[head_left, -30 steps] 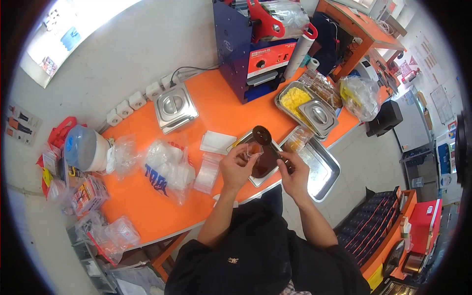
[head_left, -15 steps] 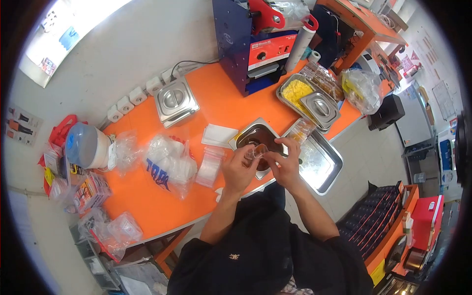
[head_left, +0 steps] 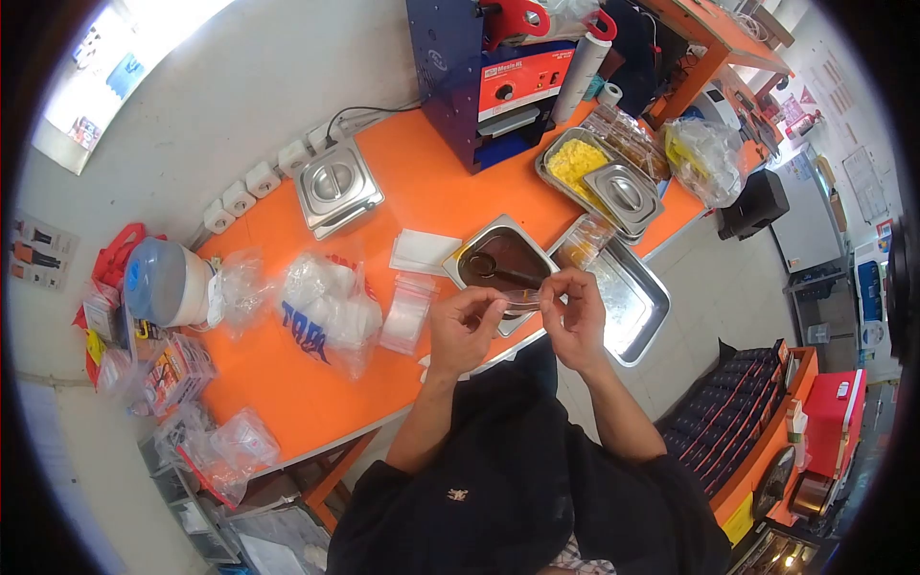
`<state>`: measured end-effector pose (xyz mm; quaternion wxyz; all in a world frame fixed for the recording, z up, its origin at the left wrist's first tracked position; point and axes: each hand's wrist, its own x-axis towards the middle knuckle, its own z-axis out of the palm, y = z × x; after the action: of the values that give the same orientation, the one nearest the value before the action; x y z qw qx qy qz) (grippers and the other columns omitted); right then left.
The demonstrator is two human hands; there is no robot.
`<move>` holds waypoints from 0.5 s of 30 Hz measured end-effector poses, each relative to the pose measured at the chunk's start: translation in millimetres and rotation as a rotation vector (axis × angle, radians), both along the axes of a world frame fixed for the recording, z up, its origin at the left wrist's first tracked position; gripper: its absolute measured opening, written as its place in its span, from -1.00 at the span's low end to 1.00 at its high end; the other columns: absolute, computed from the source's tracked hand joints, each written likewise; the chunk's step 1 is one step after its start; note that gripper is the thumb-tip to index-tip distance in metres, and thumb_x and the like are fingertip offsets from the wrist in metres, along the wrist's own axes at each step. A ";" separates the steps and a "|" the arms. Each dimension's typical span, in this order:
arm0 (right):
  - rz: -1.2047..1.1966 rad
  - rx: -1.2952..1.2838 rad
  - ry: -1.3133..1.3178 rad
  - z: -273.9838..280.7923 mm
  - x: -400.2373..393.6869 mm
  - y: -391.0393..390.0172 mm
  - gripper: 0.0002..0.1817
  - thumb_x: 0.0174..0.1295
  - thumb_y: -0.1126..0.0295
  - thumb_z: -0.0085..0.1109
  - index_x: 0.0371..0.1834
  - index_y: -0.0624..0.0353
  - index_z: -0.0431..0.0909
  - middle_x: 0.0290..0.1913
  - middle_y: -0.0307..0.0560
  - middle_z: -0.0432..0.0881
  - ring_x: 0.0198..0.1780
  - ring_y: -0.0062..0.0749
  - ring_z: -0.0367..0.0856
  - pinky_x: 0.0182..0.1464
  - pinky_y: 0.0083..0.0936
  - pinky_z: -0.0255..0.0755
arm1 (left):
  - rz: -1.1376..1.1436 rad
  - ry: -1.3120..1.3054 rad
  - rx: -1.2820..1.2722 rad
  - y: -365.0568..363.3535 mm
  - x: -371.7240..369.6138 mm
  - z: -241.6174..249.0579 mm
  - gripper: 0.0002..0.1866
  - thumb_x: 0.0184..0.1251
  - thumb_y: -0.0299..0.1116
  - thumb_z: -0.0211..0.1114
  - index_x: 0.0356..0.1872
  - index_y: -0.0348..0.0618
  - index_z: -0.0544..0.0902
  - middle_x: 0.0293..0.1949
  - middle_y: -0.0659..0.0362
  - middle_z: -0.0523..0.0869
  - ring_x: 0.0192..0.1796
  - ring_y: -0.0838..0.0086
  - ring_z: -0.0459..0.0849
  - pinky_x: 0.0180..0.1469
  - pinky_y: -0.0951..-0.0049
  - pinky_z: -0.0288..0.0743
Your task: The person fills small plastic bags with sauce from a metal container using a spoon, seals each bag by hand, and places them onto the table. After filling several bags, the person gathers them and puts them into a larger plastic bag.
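Note:
My left hand (head_left: pixel 462 329) and my right hand (head_left: pixel 572 313) hold a small clear plastic bag (head_left: pixel 520 299) between them, fingertips pinching its two ends. They hover over the front edge of the orange table (head_left: pixel 287 383). Just behind the bag sits a steel pan of dark sauce (head_left: pixel 500 261) with a ladle (head_left: pixel 484 264) resting in it. A stack of empty clear bags (head_left: pixel 406 313) lies to the left of my left hand.
A lidded steel pan (head_left: pixel 333 185), a blue and red sealing machine (head_left: pixel 498 72), a pan of yellow food (head_left: pixel 575 160), a lidded pan (head_left: pixel 624 195) and an empty steel tray (head_left: pixel 632 307) surround the spot. A printed bag of cups (head_left: pixel 326 311) lies left.
My right hand has let go of the ladle, which now lies in the sauce pan. Both hands have come together on the small bag and stretched it flat between them.

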<state>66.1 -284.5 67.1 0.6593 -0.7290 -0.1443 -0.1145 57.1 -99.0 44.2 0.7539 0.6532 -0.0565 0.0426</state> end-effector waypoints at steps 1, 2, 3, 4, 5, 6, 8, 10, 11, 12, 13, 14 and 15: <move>0.026 0.007 0.046 3.3 -0.9 1.2 -0.53 0.24 0.68 0.23 0.21 0.25 0.35 -0.19 -0.12 0.59 -0.12 -0.44 0.58 0.06 -0.46 0.43 | 0.017 0.039 -0.034 -2.4 -0.8 2.1 -0.89 0.39 -0.50 0.39 -0.14 -0.31 0.74 -0.35 0.21 0.76 -0.46 0.70 0.64 -0.46 0.72 0.42; 0.023 0.007 0.049 3.8 -0.9 2.4 -0.53 0.24 0.68 0.23 0.21 0.25 0.35 -0.19 -0.12 0.59 -0.12 -0.44 0.58 0.06 -0.46 0.43 | 0.033 0.079 -0.067 -4.6 -1.7 4.3 -0.89 0.41 -0.50 0.37 -0.15 -0.32 0.73 -0.38 0.22 0.76 -0.47 0.70 0.64 -0.46 0.72 0.41; 0.029 0.021 0.046 4.1 -0.3 3.7 -0.51 0.25 0.66 0.23 0.23 0.24 0.33 -0.21 -0.14 0.58 -0.13 -0.45 0.57 0.06 -0.45 0.42 | 0.030 0.082 -0.067 -6.9 -2.5 7.3 -0.89 0.41 -0.50 0.37 -0.15 -0.32 0.73 -0.38 0.22 0.76 -0.47 0.70 0.64 -0.46 0.72 0.41; 0.037 0.036 0.041 4.1 0.7 4.5 -0.48 0.25 0.65 0.23 0.26 0.23 0.30 -0.23 -0.15 0.58 -0.14 -0.47 0.56 0.07 -0.44 0.42 | 0.037 0.086 -0.083 -8.6 -2.7 10.7 -0.89 0.41 -0.48 0.37 -0.15 -0.32 0.72 -0.38 0.22 0.76 -0.47 0.72 0.63 -0.46 0.72 0.40; 0.036 0.037 0.044 3.1 0.9 3.4 -0.48 0.25 0.65 0.23 0.26 0.23 0.30 -0.23 -0.15 0.58 -0.14 -0.47 0.56 0.07 -0.44 0.42 | 0.044 0.091 -0.099 -9.2 -2.8 12.2 -0.88 0.42 -0.47 0.37 -0.15 -0.32 0.71 -0.39 0.23 0.76 -0.47 0.73 0.62 -0.46 0.71 0.39; 0.043 0.016 0.068 1.3 1.1 0.9 -0.47 0.25 0.64 0.23 0.27 0.23 0.30 -0.25 -0.16 0.57 -0.15 -0.47 0.56 0.07 -0.44 0.41 | 0.044 0.093 -0.098 -8.2 -2.7 11.7 -0.88 0.42 -0.47 0.37 -0.15 -0.32 0.71 -0.39 0.23 0.76 -0.47 0.73 0.62 -0.46 0.71 0.39; 0.051 -0.006 0.096 -2.6 1.2 -1.0 -0.46 0.24 0.64 0.23 0.27 0.22 0.29 -0.26 -0.17 0.57 -0.15 -0.48 0.55 0.07 -0.44 0.41 | -0.031 0.067 0.063 -5.3 -2.0 9.7 -0.89 0.41 -0.47 0.38 -0.18 -0.31 0.72 -0.39 0.24 0.76 -0.47 0.75 0.60 -0.46 0.68 0.40; 0.089 0.011 0.112 -6.3 0.9 -1.4 -0.42 0.21 0.65 0.24 0.30 0.22 0.28 -0.25 -0.17 0.57 -0.15 -0.48 0.56 0.06 -0.45 0.40 | -0.028 0.033 0.079 -8.3 -0.9 5.1 -0.91 0.41 -0.46 0.38 -0.18 -0.27 0.72 -0.48 0.31 0.70 -0.54 0.80 0.47 -0.51 0.69 0.23; 0.091 0.010 0.116 -5.1 0.2 -0.9 -0.42 0.21 0.65 0.24 0.30 0.22 0.28 -0.25 -0.17 0.57 -0.15 -0.48 0.56 0.06 -0.45 0.40 | -0.028 -0.005 0.095 -10.5 -0.6 3.5 -0.93 0.41 -0.46 0.38 -0.17 -0.22 0.72 -0.57 0.38 0.64 -0.61 0.84 0.34 -0.57 0.69 0.05; 0.089 -0.010 0.143 -2.1 -0.2 0.1 -0.41 0.21 0.65 0.24 0.31 0.22 0.27 -0.25 -0.15 0.58 -0.15 -0.46 0.58 0.05 -0.44 0.41 | -0.026 -0.002 0.094 -12.2 -0.2 3.2 -0.93 0.41 -0.46 0.38 -0.17 -0.22 0.72 -0.57 0.38 0.64 -0.61 0.84 0.34 -0.57 0.69 0.05; 0.086 -0.030 0.172 -0.8 -0.8 1.0 -0.40 0.20 0.65 0.25 0.32 0.22 0.26 -0.25 -0.13 0.59 -0.15 -0.44 0.60 0.05 -0.44 0.43 | -0.024 -0.028 0.126 -13.7 -0.3 3.2 -0.93 0.40 -0.48 0.38 -0.18 -0.22 0.72 -0.57 0.40 0.63 -0.60 0.85 0.35 -0.56 0.69 0.07; 0.085 -0.029 0.176 -1.6 -1.3 1.4 -0.40 0.20 0.65 0.25 0.32 0.22 0.26 -0.25 -0.13 0.59 -0.15 -0.44 0.60 0.05 -0.44 0.43 | -0.023 -0.054 0.157 -15.2 -0.7 2.7 -0.94 0.39 -0.49 0.38 -0.19 -0.22 0.72 -0.57 0.41 0.62 -0.59 0.85 0.36 -0.56 0.70 0.09; 0.095 -0.048 0.173 -2.3 -1.6 1.3 -0.39 0.21 0.65 0.24 0.33 0.21 0.25 -0.25 -0.12 0.61 -0.15 -0.42 0.62 0.04 -0.43 0.44 | -0.025 -0.050 0.157 -17.4 -1.2 0.5 -0.94 0.39 -0.49 0.38 -0.19 -0.22 0.72 -0.57 0.41 0.62 -0.59 0.85 0.36 -0.56 0.70 0.09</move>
<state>64.5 -283.2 64.8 0.6565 -0.7439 -0.1240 -0.0161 55.9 -116.3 44.7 0.6992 0.7082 -0.0867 0.0452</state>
